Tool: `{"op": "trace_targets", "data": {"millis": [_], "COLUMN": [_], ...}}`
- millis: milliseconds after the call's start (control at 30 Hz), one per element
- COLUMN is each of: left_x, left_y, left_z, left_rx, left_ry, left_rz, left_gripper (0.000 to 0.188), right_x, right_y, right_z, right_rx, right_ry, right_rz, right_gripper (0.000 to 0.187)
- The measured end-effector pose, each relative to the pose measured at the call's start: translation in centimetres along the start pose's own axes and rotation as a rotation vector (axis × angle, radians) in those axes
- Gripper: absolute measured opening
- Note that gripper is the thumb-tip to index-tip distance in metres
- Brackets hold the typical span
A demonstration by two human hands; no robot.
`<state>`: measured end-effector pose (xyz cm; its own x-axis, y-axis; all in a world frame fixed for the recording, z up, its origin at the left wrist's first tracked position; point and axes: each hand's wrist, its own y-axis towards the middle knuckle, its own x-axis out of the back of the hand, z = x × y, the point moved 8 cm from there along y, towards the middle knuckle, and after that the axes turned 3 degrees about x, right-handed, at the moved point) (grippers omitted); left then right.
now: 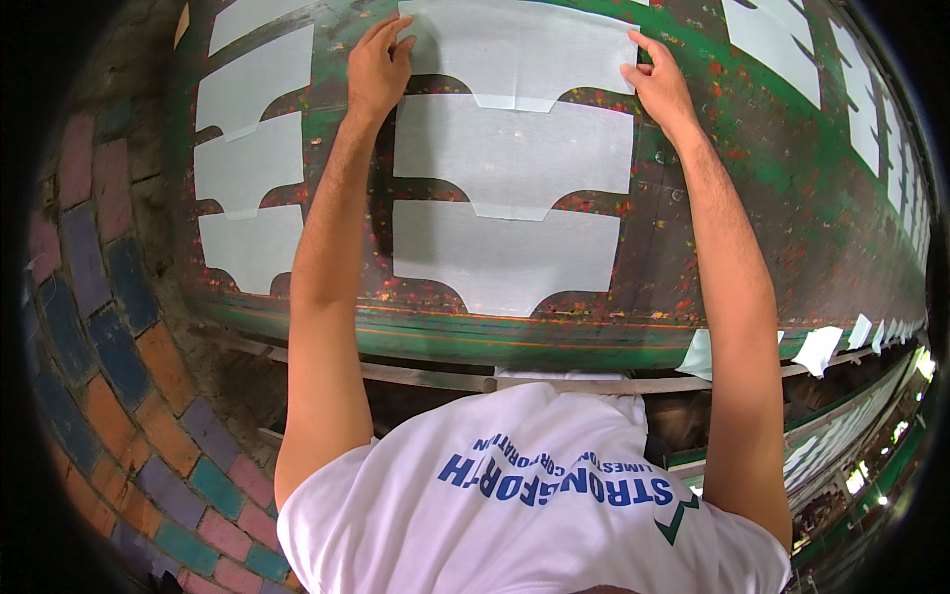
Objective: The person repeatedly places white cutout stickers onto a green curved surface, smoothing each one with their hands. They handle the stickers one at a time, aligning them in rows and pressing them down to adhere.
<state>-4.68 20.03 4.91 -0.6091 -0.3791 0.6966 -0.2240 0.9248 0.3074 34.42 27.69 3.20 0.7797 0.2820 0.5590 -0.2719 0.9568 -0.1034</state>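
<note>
Several white cut cloth panels lie flat in columns on a long green and dark table (663, 257) speckled with red and yellow paint. At the far end of the middle column, my left hand (381, 69) has its fingertips and thumb at the left edge of a white cloth panel (520, 49). Opposite it, my right hand (661, 84) holds the same panel's right edge near the corner, thumb and forefinger on it. This panel's lower tab overlaps the panel below (515, 148). Nearest me in that column lies another panel (505, 252), with notched lower corners.
To the left, a column of similar panels (247, 163) runs along the table. More panels (777, 45) lie far right. Loose white pieces (819, 348) hang over the near edge. A floor of multicoloured bricks (124, 282) is at the left. Wooden rails (435, 376) run below the tabletop.
</note>
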Motion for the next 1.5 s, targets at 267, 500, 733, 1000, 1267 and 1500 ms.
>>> {"op": "trace_targets", "data": {"millis": [267, 500, 733, 1000, 1267, 1500], "left_x": [-6.4, -23.4, -20.0, -3.9, -0.9, -6.6], "left_y": [0.2, -3.3, -2.1, -2.6, -8.3, -15.9], "left_z": [-4.1, -21.0, -15.6, -0.6, -5.3, -18.5], "left_rx": [-0.207, -0.379, -0.309, 0.107, 0.037, -0.241], "left_ry": [0.649, 0.387, 0.228, 0.759, 0.801, 0.474], "left_rz": [-0.099, 0.277, 0.242, 0.301, 0.204, 0.356], "left_gripper": [0.063, 0.074, 0.078, 0.077, 0.072, 0.059], "right_x": [-0.3, 2.2, 10.9, 18.8, 24.4, 30.6], "right_y": [0.8, -2.2, -11.9, -29.3, -41.0, -45.1], "right_z": [0.4, 1.4, -4.2, -14.6, -18.3, -23.2], "right_rx": [0.058, 0.117, -0.005, -0.308, -0.336, -0.319], "right_ry": [-0.054, -0.067, -0.102, -0.155, -0.226, -0.518], "right_rz": [-0.006, -0.182, -0.293, -0.415, -0.431, -0.284], "right_gripper": [0.062, 0.06, 0.056, 0.052, 0.049, 0.051]}}
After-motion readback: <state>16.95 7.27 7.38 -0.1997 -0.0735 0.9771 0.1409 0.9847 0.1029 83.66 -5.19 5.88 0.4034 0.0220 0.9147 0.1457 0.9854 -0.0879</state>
